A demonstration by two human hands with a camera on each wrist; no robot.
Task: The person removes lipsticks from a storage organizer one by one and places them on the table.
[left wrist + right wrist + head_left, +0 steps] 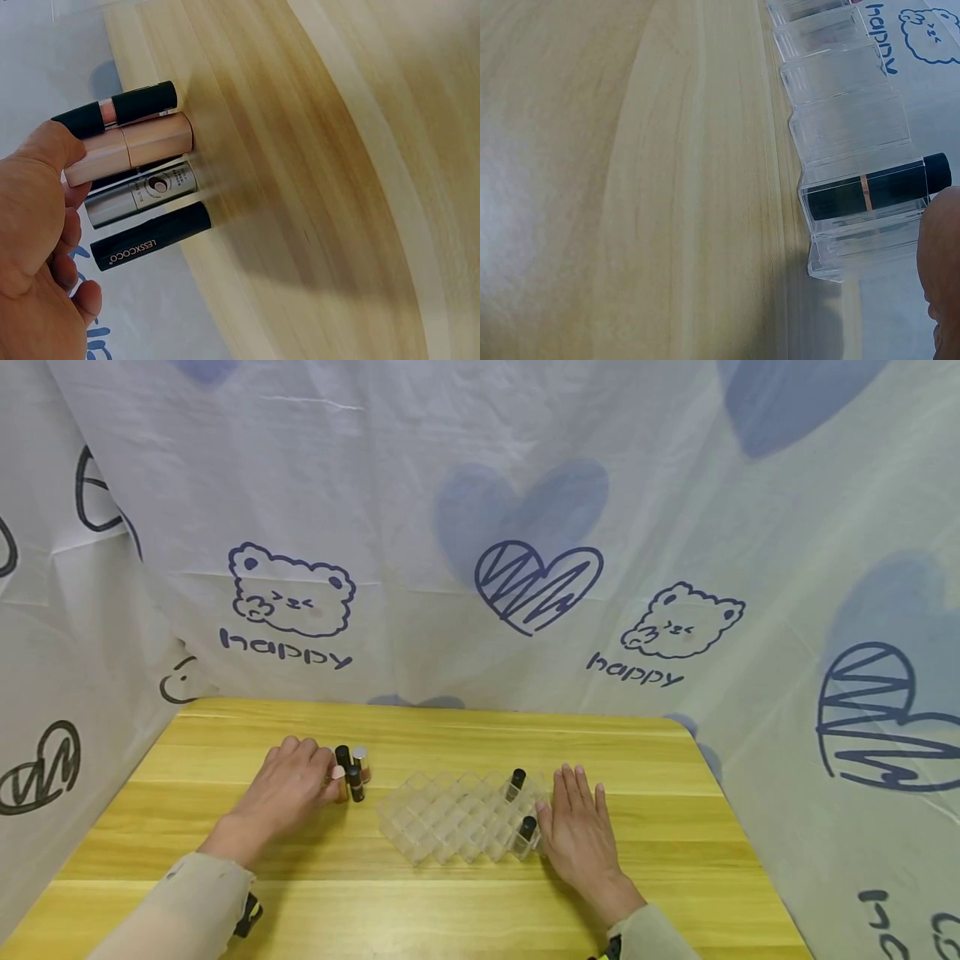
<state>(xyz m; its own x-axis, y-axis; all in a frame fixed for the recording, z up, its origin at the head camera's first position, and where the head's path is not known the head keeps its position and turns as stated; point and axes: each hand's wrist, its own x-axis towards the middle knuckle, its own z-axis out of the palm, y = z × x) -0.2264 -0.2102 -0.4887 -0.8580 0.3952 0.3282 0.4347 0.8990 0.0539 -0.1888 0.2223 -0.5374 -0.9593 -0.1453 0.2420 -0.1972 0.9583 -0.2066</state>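
My left hand (pixel 288 785) pinches a pink lipstick (pixel 161 142) between thumb and fingertips at its upper end. Close around that tube stand a dark lipstick with a pink band (pixel 144 103), a silver lipstick (pixel 112 206) and a black lipstick (pixel 161 232) with lettering; another dark tube is mostly hidden behind. A clear lipstick organizer (pixel 431 818) with diamond-shaped slots lies to their right. In its right end stand two black-capped lipsticks (pixel 528 829). My right hand (pixel 581 835) rests with straight fingers against that end; the right wrist view catches only its thumb (pixel 941 255).
All of this is on a yellow wood-grain table (pixel 360 902). White cloth (pixel 405 543) printed with hearts and bears hangs behind the table and at both sides.
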